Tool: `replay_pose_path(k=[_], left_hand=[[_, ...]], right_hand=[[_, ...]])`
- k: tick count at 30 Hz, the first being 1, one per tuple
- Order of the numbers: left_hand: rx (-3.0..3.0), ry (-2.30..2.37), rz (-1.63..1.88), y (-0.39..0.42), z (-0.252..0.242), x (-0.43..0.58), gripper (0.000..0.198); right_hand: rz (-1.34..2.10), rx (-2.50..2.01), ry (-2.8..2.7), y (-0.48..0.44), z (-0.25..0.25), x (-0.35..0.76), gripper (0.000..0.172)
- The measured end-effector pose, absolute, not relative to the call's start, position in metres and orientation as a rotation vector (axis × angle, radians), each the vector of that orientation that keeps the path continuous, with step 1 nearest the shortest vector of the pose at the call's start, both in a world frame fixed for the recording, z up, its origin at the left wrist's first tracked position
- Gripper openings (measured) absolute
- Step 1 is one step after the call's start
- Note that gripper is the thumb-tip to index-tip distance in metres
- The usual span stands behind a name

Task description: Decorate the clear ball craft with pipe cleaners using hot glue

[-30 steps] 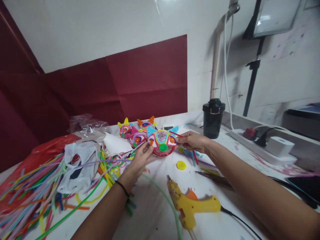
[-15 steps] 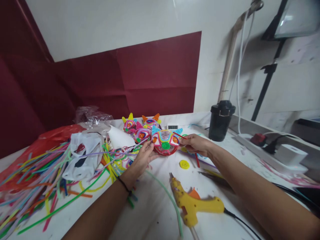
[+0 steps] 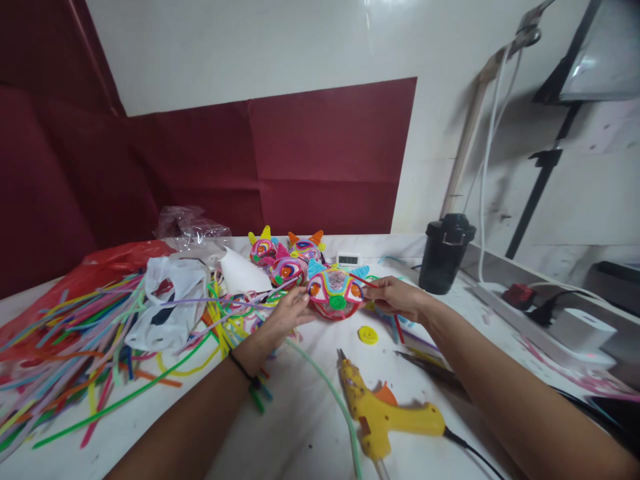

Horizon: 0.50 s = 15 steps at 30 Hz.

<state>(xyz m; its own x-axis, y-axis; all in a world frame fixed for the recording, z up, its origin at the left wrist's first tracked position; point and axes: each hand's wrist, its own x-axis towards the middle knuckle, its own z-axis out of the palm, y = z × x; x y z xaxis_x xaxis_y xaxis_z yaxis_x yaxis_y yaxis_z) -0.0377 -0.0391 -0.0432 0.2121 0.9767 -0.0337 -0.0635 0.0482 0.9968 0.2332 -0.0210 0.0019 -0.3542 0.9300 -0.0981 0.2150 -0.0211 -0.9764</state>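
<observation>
My left hand (image 3: 285,315) grips the left edge of a round, many-coloured pipe-cleaner face (image 3: 336,293) with a green nose and light blue horns, held just above the white table (image 3: 305,427). My right hand (image 3: 395,297) pinches a thin red pipe cleaner (image 3: 361,280) against the face's right side, fingers closed. Three similar finished faces (image 3: 287,257) sit right behind it. A small yellow coil (image 3: 368,335) lies on the table below my right hand.
A yellow glue gun (image 3: 385,413) with a black cord lies near the front. Loose coloured pipe cleaners (image 3: 75,353), a white bag (image 3: 167,310) and a red bag (image 3: 120,257) cover the left. A black cup (image 3: 445,253), small clock (image 3: 347,259) and power strip (image 3: 540,313) stand at the right.
Both hands and the face have stayed together with little movement; the camera has tilted and shifted, so everything sits slightly lower and further right in view.
</observation>
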Motion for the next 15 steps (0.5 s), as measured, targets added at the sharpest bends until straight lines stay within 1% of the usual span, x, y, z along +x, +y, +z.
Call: replay_pose_path(k=[10,15], left_hand=[[1.263,1.107,0.934,-0.0393,-0.0406,-0.0416,0.063],[1.267,1.089,0.9,-0.0418,-0.0347,-0.046,0.055]], right_hand=[[1.366,-1.267,-1.791,-0.0222,0.0004,0.233,0.035],[1.282,-1.322,-1.895,-0.0257,0.0063,0.234,0.034]])
